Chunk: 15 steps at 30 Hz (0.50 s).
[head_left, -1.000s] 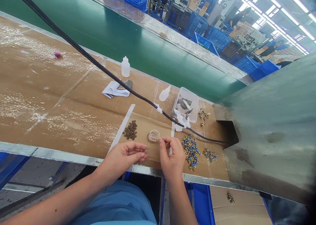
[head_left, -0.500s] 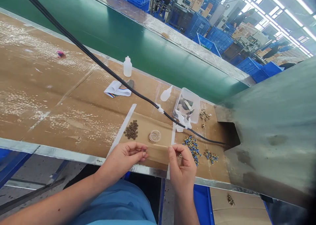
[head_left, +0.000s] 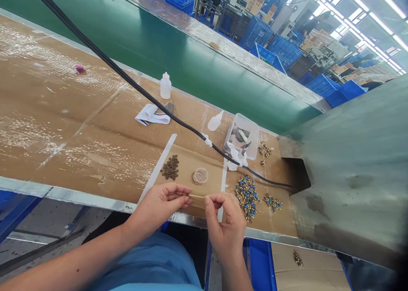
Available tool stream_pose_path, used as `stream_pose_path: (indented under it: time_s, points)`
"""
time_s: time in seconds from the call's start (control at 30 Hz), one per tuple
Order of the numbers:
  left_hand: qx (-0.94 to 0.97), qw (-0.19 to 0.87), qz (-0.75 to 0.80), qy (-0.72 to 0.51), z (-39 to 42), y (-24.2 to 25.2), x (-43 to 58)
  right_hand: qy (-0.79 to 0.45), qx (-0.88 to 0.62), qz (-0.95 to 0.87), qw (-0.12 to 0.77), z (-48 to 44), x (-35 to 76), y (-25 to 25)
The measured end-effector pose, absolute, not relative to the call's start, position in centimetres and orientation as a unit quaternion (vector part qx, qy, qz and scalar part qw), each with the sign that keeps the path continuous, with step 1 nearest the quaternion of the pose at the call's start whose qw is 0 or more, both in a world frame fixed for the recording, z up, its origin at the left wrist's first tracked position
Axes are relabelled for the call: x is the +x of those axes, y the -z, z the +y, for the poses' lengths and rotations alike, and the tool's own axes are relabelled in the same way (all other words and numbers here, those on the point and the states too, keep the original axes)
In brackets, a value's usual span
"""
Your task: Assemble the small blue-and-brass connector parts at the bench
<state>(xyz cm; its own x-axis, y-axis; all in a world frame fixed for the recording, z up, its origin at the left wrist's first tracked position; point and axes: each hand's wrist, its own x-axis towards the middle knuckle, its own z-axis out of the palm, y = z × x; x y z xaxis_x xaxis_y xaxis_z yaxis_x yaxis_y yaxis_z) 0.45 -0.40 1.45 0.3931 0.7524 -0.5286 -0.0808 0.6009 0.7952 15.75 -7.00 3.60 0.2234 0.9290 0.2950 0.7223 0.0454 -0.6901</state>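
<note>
Near the table's front edge, my right hand (head_left: 227, 216) pinches a thin, pale wooden stick like a toothpick (head_left: 196, 196). The stick's other end reaches the fingertips of my left hand (head_left: 170, 198). My left thumb and fingers are closed together; a small dark bit shows at their tips, too small to name. Just beyond the hands, a small clear round cup (head_left: 200, 175) stands on brown paper. Left of it lies a pile of small brown discs (head_left: 170, 167). A heap of small blue and gold parts (head_left: 247, 197) lies right of my right hand.
A black cable (head_left: 134, 84) crosses above the table. Behind are a clear plastic box (head_left: 251, 131) with scraps, two white squeeze bottles (head_left: 165, 87) and a striped ribbon (head_left: 153, 114). A metal panel (head_left: 350, 176) stands at right; a green conveyor belt (head_left: 191, 65) runs behind.
My right hand has moved left, toward my left hand, bringing the stick to the left fingertips. The left hand has hardly moved.
</note>
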Motion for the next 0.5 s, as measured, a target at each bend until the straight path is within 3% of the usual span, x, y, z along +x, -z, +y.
stream_pose_path:
  time_s: [0.5]
  points:
    - [0.35,0.759,0.474,-0.278,-0.52,-1.27,0.5,-0.132,-0.677,-0.602,0.403,-7.06,15.85,-3.66]
